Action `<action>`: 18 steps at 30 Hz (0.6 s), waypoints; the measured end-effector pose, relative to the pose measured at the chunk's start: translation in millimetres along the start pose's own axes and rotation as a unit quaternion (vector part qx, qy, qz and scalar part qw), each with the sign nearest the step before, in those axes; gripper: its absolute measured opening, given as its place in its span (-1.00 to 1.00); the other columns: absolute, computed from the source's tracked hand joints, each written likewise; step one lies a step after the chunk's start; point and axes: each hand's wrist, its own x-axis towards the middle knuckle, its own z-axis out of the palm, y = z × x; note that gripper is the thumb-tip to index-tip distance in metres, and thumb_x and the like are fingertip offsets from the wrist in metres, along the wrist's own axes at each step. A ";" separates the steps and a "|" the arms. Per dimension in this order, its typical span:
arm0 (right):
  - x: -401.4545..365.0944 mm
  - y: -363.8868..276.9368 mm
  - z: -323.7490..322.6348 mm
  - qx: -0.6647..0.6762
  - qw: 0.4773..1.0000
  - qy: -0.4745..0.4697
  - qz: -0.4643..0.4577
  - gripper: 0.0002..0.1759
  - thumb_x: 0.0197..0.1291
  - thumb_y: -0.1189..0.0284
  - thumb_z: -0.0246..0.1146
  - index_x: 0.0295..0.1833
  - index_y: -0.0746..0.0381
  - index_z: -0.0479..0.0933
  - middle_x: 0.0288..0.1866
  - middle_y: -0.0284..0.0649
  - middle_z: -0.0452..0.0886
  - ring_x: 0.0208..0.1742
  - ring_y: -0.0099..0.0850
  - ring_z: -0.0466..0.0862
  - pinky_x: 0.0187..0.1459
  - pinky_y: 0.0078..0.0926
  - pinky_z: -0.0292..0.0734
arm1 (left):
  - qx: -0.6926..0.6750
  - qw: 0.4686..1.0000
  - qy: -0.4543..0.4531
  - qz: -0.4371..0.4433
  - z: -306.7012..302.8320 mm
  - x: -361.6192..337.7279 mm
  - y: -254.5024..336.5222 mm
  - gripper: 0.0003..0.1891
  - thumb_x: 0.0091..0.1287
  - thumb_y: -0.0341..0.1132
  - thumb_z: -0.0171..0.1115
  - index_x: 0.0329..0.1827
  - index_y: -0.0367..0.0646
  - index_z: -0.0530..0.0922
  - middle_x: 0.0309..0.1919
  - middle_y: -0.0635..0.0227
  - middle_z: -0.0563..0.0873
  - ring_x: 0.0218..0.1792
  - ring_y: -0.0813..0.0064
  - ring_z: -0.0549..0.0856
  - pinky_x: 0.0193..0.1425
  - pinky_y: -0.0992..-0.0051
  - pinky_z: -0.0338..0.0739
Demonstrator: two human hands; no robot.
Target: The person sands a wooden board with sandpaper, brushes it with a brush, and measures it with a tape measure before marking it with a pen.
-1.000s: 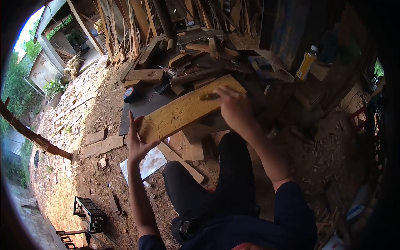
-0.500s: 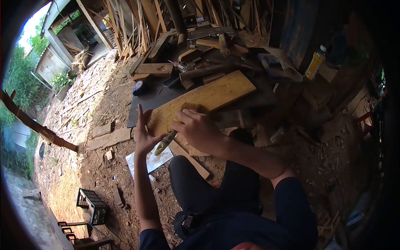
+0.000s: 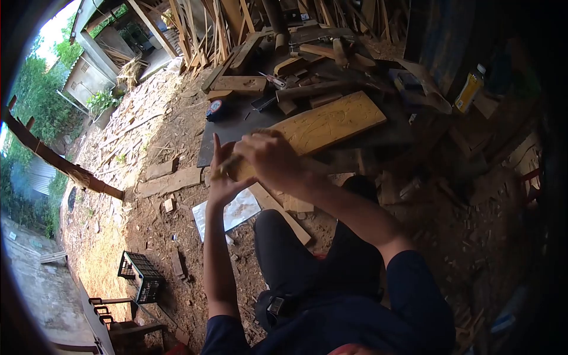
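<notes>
A long yellowish board [image 3: 331, 121] with carved lines lies slanted on the dark worktable [image 3: 239, 127]. My right hand [image 3: 269, 157] is closed over the board's near-left part, fingers wrapped round a brush whose handle [image 3: 228, 164] points to the left and is blurred. My left hand [image 3: 223, 177] is at the board's near-left end, its thumb and fingers spread apart, close to the brush handle. The brush's bristles are mostly hidden by my right hand.
Wood pieces [image 3: 242, 84], a blue tape measure [image 3: 214, 109] and a mallet [image 3: 339, 53] lie on the worktable. A yellow bottle [image 3: 469, 90] stands to the right. A white sheet [image 3: 234, 212] and a black crate [image 3: 141, 276] are on the ground.
My right hand has turned, and the brush handle has swung from pointing down-left to pointing left, nearer my left palm. The whole view has shifted, with the scene moving rightward.
</notes>
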 end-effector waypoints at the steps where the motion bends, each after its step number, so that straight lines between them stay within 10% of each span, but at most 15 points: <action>1: -13.4 -20.7 10.1 -0.008 0.998 0.020 -0.066 -0.91 0.42 0.45 0.41 -0.02 0.16 0.72 -0.11 -0.09 0.86 -0.06 -0.19 0.94 0.04 -0.14 0.86 | -0.020 1.000 0.010 -0.013 0.2 0.6 -4.0 0.61 0.05 -0.05 0.88 0.99 0.02 -0.26 0.56 -0.09 0.57 0.56 -0.03 0.62 0.71 0.06 0.51; 7: 7.8 13.3 10.3 -0.010 0.997 -0.041 0.057 -0.75 0.30 0.46 0.48 0.07 0.20 0.76 -0.11 -0.14 0.82 0.05 -0.18 0.92 0.19 -0.15 0.86 | -0.039 0.999 -0.010 -0.010 3.8 -0.5 22.7 0.50 0.14 -0.07 0.82 0.99 0.03 -0.20 0.61 -0.11 0.51 0.57 -0.01 0.62 0.69 0.10 0.55; 11: -22.0 -40.5 19.4 -0.014 0.990 0.028 -0.136 -0.83 0.35 0.47 0.45 0.02 0.21 0.77 -0.06 0.01 0.82 0.06 -0.13 0.91 0.19 -0.16 0.86 | -0.075 0.996 0.017 -0.042 3.4 0.6 -8.8 0.59 0.06 -0.14 0.89 0.99 0.06 -0.25 0.59 -0.08 0.52 0.54 0.05 0.64 0.63 0.04 0.62; 16: 7.5 17.1 14.6 -0.025 0.998 -0.028 0.055 -0.86 0.34 0.41 0.45 -0.02 0.12 0.72 -0.13 -0.18 0.81 -0.01 -0.19 0.91 0.15 -0.19 0.81 | -0.029 0.999 -0.009 0.011 2.8 1.4 13.8 0.61 0.04 -0.23 0.90 0.98 0.10 -0.27 0.59 0.01 0.53 0.54 0.11 0.64 0.56 0.10 0.72; 18: -6.9 -14.5 16.7 -0.014 1.000 0.015 -0.014 -0.90 0.37 0.56 0.39 -0.05 0.21 0.73 -0.07 -0.14 0.83 -0.04 -0.21 0.92 0.13 -0.17 0.86 | -0.104 0.993 -0.002 -0.048 5.1 -1.2 20.8 0.60 0.05 -0.20 0.89 0.99 0.09 -0.26 0.59 0.00 0.53 0.52 0.11 0.65 0.57 0.13 0.68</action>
